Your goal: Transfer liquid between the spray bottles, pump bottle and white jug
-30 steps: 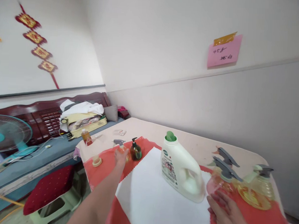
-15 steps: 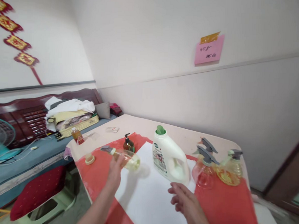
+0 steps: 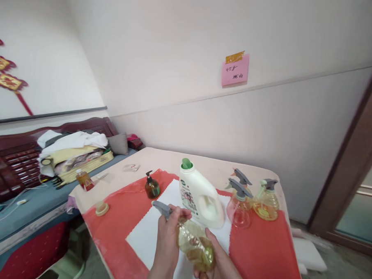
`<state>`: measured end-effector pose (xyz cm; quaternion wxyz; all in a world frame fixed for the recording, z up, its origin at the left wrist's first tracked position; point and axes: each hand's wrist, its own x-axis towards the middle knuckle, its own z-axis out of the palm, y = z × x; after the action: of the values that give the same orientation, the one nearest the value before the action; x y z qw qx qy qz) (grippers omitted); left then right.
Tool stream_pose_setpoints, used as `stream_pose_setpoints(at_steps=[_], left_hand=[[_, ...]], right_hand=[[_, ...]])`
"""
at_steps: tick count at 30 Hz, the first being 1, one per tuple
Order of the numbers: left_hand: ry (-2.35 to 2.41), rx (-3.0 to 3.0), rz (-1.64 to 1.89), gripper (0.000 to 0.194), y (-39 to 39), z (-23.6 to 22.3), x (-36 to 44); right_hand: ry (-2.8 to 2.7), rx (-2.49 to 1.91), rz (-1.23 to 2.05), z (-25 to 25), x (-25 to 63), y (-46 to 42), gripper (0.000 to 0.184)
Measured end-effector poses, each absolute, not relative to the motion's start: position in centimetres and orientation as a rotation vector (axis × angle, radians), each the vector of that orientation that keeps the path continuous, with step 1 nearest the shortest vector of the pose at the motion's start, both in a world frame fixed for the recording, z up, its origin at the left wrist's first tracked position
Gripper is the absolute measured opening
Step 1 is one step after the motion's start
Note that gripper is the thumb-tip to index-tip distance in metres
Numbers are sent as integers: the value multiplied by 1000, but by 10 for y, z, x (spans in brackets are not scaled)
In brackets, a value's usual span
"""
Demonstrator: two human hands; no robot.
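Observation:
I hold a clear yellowish spray bottle [image 3: 196, 243] with a grey trigger head, tilted over the white cloth [image 3: 152, 232]. My left hand [image 3: 168, 233] is wrapped round its neck just below the trigger. Under the bottle's base, my right hand [image 3: 217, 264] cups it from below. Just beyond stands a white detergent jug [image 3: 200, 195] with a green cap. A small dark pump bottle [image 3: 152, 186] sits to the left on the red cloth [image 3: 117, 218].
A pink spray bottle [image 3: 239, 203] and a yellow spray bottle [image 3: 266, 200] stand at the table's right. A small cup [image 3: 102, 208] and an orange bottle [image 3: 84, 179] are at the left edge. A bench with piled laundry [image 3: 71, 144] and a red chair [image 3: 27, 252] lie left.
My left hand lifted the yellowish spray bottle from beside the pump bottle and brought it in front of me. My right hand left the pink sprayer and came under the bottle's base.

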<state>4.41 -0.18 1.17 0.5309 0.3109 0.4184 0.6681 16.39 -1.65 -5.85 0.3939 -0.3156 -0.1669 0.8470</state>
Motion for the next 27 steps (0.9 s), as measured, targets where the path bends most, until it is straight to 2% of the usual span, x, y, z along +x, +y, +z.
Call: stream_pose_setpoints(at_steps=[4, 9, 11, 14, 16, 18, 20, 23, 27], left_hand=[[968, 541, 1692, 35, 12, -2, 39], [974, 355, 1707, 35, 17, -19, 21], [978, 365, 1691, 36, 15, -19, 15], [934, 510, 1613, 33, 9, -13, 12], [912, 593, 1552, 31, 6, -8, 11], [922, 624, 1525, 31, 4, -5, 9], [946, 592, 1543, 32, 4, -4, 6], [987, 513, 1584, 34, 7, -5, 0], [927, 598, 1534, 30, 6, -7, -2]], right_hand=[[-602, -753, 1895, -69, 160, -17, 52], [-905, -813, 1439, -80, 149, -16, 78], [-787, -846, 1576, -80, 146, -15, 74], [-509, -891, 2114, -78, 145, -15, 67], [-469, -860, 2338, -75, 145, -18, 67], [-542, -785, 2291, -73, 143, -21, 60], [-650, -728, 2061, -73, 140, -24, 56], [-776, -736, 1801, -75, 137, -23, 70], [-702, -805, 2038, -75, 139, -22, 63]])
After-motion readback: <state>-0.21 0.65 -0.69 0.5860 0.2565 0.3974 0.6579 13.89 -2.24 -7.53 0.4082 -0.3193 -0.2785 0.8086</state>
